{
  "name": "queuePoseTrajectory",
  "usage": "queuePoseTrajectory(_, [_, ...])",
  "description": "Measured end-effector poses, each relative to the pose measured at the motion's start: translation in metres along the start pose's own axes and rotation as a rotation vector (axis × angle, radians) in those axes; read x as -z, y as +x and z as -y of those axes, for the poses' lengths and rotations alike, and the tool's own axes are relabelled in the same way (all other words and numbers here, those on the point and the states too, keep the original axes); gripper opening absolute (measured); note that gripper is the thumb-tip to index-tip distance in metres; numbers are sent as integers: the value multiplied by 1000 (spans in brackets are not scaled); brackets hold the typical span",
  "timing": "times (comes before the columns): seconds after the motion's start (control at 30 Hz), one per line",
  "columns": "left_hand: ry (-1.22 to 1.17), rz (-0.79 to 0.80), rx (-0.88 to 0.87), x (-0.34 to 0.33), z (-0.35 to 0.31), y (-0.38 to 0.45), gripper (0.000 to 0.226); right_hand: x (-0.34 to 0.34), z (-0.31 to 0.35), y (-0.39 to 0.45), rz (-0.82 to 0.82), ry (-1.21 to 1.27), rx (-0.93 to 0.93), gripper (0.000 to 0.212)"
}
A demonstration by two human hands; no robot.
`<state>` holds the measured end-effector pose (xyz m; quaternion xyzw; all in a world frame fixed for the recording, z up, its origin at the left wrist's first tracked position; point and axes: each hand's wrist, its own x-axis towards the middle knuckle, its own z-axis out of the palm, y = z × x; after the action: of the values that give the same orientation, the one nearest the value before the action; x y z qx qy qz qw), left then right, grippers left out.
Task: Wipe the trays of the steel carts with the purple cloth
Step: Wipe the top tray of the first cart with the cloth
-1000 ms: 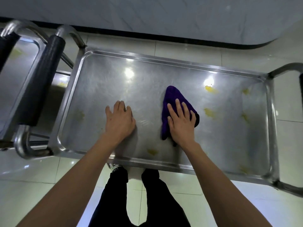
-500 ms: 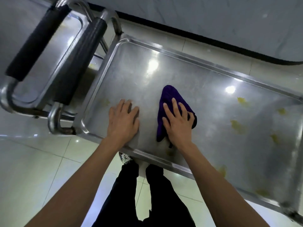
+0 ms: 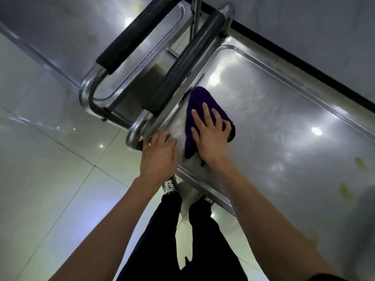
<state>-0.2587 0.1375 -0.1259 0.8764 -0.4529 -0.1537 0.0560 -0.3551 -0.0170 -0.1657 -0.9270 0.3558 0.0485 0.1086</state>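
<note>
The purple cloth (image 3: pixel 199 104) lies flat in the left end of the steel cart tray (image 3: pixel 284 110), close to its left rim. My right hand (image 3: pixel 211 132) presses down on the cloth with fingers spread. My left hand (image 3: pixel 159 155) rests at the tray's near left corner, fingers on the rim beside the cart's black-padded handle (image 3: pixel 182 63). Yellow smears (image 3: pixel 361 163) mark the tray's right part. A second steel cart's tray (image 3: pixel 67 27) stands to the left, with its own black handle (image 3: pixel 129 39).
Pale glossy floor tiles (image 3: pixel 50 169) spread to the left and below. My legs in black trousers (image 3: pixel 182 230) and sneakers stand against the tray's near edge. A wall with a dark base strip (image 3: pixel 304 63) runs behind the cart.
My right hand has slid the cloth leftward to the tray's left rim. My left hand has moved from the tray floor to its near left corner. The view has swung left and tilted.
</note>
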Motion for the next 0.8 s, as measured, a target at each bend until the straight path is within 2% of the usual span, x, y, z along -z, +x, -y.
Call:
queuePoseTrajectory(0.17, [-61, -58, -63, -5, 16, 1, 35, 3, 40, 35, 45, -33, 60, 52])
queuePoseTrajectory(0.37, [-10, 3, -73, 4, 23, 7, 36, 7, 35, 31, 28, -12, 83, 51])
queuePoseTrajectory(0.53, [87, 75, -49, 5, 14, 5, 38, 5, 12, -7, 13, 21, 20, 50])
queuePoseTrajectory(0.63, [116, 32, -9, 5, 1, 6, 35, 4, -10, -35, 5, 29, -14, 50])
queuePoseTrajectory(0.8, [61, -6, -202, -10, -64, 4, 33, 7, -57, -83, 2, 63, -85, 51])
